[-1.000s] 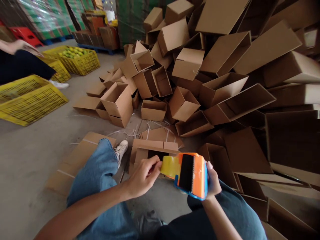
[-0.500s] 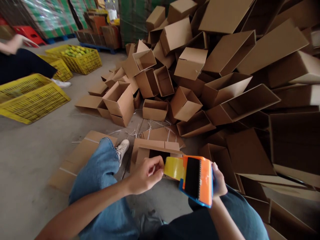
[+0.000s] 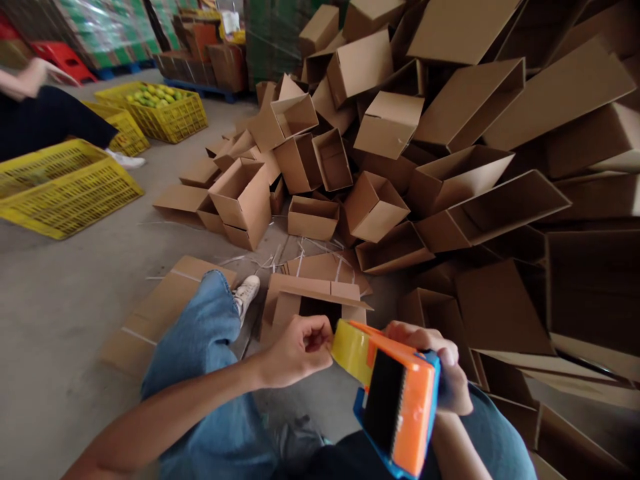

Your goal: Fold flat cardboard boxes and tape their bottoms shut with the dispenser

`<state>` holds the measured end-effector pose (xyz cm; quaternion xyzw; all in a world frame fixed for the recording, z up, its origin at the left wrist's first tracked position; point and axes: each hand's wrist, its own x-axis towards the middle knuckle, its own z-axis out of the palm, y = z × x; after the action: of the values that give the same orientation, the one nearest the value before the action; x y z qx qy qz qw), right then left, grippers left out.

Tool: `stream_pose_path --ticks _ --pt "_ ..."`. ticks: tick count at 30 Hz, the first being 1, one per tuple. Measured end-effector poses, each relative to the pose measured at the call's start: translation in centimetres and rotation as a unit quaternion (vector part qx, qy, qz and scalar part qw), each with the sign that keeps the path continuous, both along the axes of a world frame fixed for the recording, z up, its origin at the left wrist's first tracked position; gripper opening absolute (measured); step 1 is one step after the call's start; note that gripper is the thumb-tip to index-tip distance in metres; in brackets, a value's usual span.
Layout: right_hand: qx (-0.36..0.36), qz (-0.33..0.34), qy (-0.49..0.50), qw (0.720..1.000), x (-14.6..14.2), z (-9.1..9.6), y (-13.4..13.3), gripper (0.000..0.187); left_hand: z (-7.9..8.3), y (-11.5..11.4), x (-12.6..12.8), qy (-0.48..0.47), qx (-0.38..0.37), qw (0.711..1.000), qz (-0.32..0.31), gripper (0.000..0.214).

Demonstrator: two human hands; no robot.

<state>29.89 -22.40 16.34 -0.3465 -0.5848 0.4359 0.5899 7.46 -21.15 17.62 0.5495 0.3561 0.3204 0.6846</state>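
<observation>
**Inspection, L to R, all locations ref. box pile [image 3: 450, 127].**

Far L of pile: co-worker's hand [image 3: 33, 77] raised over dark trousers [image 3: 50, 120], holding nothing identifiable; blurred. Co-worker's white shoe [image 3: 125, 160] on floor just beyond yellow crate [image 3: 70, 190], which lies tilted on concrete floor [image 3: 60, 287]. Further back, still L of pile: fruit crate [image 3: 167, 113], yellow, loaded w/ green fruit. Behind it, pallet [image 3: 200, 95] w/ brown cartons.

Near L of pile: flat cardboard sheet [image 3: 160, 313] on floor, partly under person's jeans leg [image 3: 200, 353]. White sneaker [image 3: 247, 297] just past knee. Plastic strap scraps [image 3: 260, 261] loose on floor btwn sheet and pile.

At pile's near foot: open box [image 3: 315, 300], flaps up, directly fwd of L hand [image 3: 300, 350]. L hand: fingers curled together, tips at edge of tape roll [image 3: 350, 350]; yellow roll, mounted on dispenser. Cannot confirm if pinching tape end.

Tape dispenser [image 3: 397, 407]: orange body, blue edge, black panel, held tilted in front of pile, not touching box. R hand [image 3: 440, 360] clamped over its top edge, fingers wrapped round.

Far R: pile's cartons heaped loose, open, at mixed angles.
</observation>
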Motion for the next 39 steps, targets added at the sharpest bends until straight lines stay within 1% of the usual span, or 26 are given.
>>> stream_pose_path --ticks 3,8,11,15,17,20,23,28,33,36,39 --pt "0.032 0.045 0.031 0.998 0.0 0.4 0.1 0.043 0.0 0.2 0.0 -0.014 -0.013 1.0 -0.012 0.025" --pt "0.023 0.064 0.053 0.996 -0.2 1.1 0.2 0.043 -0.2 0.4 -0.3 -0.077 -0.063 0.994 -0.054 0.035" --pt "0.005 0.055 0.061 0.997 -0.4 1.6 0.2 0.044 -0.2 0.5 -0.3 -0.111 -0.097 0.987 -0.059 0.033" --pt "-0.032 0.026 0.067 0.997 -0.6 1.9 0.3 0.046 -0.5 0.4 -0.1 -0.16 -0.109 0.979 -0.065 0.035" --pt "-0.043 0.01 0.07 0.997 -0.6 2.0 0.3 0.048 -0.6 0.3 0.1 -0.156 -0.112 0.979 -0.064 0.038" --pt "-0.059 0.01 0.069 0.996 -0.6 2.4 0.1 0.049 -0.4 0.2 0.2 -0.151 -0.117 0.98 -0.063 0.041" --pt "-0.07 0.015 0.076 0.995 -0.6 2.7 -0.1 0.046 -0.2 0.2 0.2 -0.156 -0.11 0.979 -0.068 0.04" --pt "-0.019 0.013 0.076 0.997 -0.7 2.5 -0.1 0.047 0.0 0.2 0.1 -0.132 -0.086 0.986 -0.062 0.041" --pt "-0.028 -0.012 0.054 0.998 -0.7 2.6 -0.2 0.05 0.4 0.0 0.0 -0.082 -0.053 0.994 -0.037 0.045" --pt "-0.014 -0.001 0.055 0.998 -0.5 2.9 -0.3 0.048 0.7 0.3 -0.3 -0.058 -0.017 0.998 -0.013 0.043" --pt "-0.011 0.013 0.055 0.998 -0.1 3.1 -0.3 0.048 0.6 0.7 -0.6 -0.054 -0.003 0.998 0.026 0.044"
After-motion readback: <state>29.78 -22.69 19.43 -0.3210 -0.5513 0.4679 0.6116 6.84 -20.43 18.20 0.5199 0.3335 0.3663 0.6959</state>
